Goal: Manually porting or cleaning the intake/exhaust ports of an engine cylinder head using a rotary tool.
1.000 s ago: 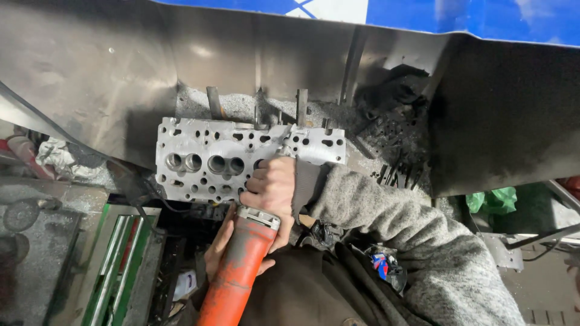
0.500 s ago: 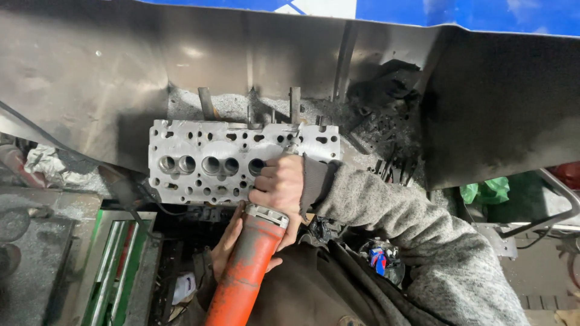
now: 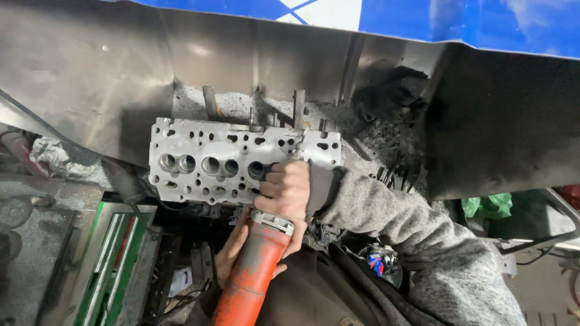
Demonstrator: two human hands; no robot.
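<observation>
grimy sheet-metal walls back our worktop, where the cylinder head lies mostly bright, its right end seemingly left to clean, as our right hand and left hand wrap their fingers tight around the orange grinder.

A pale grey cast-metal cylinder head, full of round ports and bolt holes, lies flat against a sooty sheet-metal backing. The right hand grips the front of an orange-bodied power grinder at the head's lower right edge. The left hand cradles the grinder's body just below the head.
</observation>
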